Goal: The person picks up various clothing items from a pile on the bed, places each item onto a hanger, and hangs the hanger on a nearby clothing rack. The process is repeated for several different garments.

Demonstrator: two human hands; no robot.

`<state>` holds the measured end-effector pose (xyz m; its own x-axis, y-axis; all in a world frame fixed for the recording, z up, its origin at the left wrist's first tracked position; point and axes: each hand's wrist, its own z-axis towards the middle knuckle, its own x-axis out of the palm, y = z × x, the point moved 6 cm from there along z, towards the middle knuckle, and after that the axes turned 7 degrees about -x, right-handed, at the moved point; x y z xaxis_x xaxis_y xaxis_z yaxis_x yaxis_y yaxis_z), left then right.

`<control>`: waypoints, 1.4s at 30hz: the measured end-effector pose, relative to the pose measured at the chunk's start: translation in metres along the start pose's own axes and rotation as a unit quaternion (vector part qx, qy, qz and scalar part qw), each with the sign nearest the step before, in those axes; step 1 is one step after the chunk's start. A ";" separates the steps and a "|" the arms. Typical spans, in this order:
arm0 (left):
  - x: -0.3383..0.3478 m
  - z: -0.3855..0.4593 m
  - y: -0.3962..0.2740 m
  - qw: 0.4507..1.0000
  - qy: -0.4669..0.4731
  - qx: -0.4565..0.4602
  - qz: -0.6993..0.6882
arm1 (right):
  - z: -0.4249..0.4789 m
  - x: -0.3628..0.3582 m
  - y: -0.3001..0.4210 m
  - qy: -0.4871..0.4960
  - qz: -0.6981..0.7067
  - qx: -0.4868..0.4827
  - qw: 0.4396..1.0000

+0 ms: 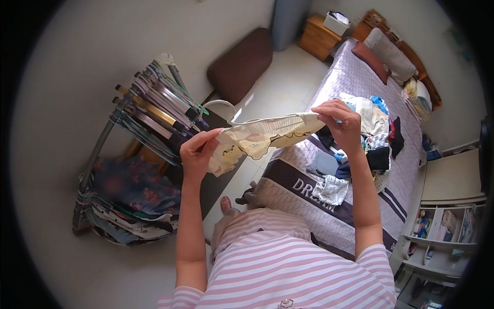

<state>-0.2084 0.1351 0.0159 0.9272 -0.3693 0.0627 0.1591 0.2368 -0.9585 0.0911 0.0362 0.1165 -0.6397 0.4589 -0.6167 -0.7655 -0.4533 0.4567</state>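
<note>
A pale yellow garment with dark wavy trim (262,139) is stretched between my hands, in front of me. My left hand (197,154) pinches one end between thumb and fingers. At the opposite end, my right hand (341,121) grips the upper edge. Just beyond the garment, near my left hand, curves a white loop (218,104); whether it is part of a hanger I cannot tell. Behind my right hand, a heap of mixed clothes (374,119) lies on the bed, with a folded grey cloth (325,163) and a white patterned garment (332,190) nearer me.
On the left stands a metal clothes rack (98,150) with many hangers (158,102) and hanging clothes (135,189). The bed with its quilted cover (285,193) is on the right. A brown padded board (243,63), wooden nightstand (318,36) and open shelves (440,241) stand farther around.
</note>
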 end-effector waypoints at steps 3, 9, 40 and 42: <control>-0.009 -0.003 -0.005 0.999 0.000 0.000 0.035 | 0.008 0.017 -0.001 0.032 -0.001 -0.012 0.999; -0.010 -0.010 -0.002 0.986 0.043 0.011 0.158 | 0.026 0.052 0.006 0.027 0.171 0.044 0.984; -0.097 -0.061 -0.002 0.919 -0.132 -0.158 0.336 | -0.086 0.096 -0.098 -0.011 0.229 0.144 0.963; -0.094 -0.063 -0.010 0.895 -0.151 -0.112 0.404 | -0.094 0.100 -0.099 -0.035 0.258 0.175 0.950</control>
<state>-0.3184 0.1103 0.0022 0.7636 0.1082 -0.6365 -0.6456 0.1186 -0.7544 0.1097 0.0553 -0.0502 -0.9292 0.3009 -0.2144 -0.3180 -0.3558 0.8788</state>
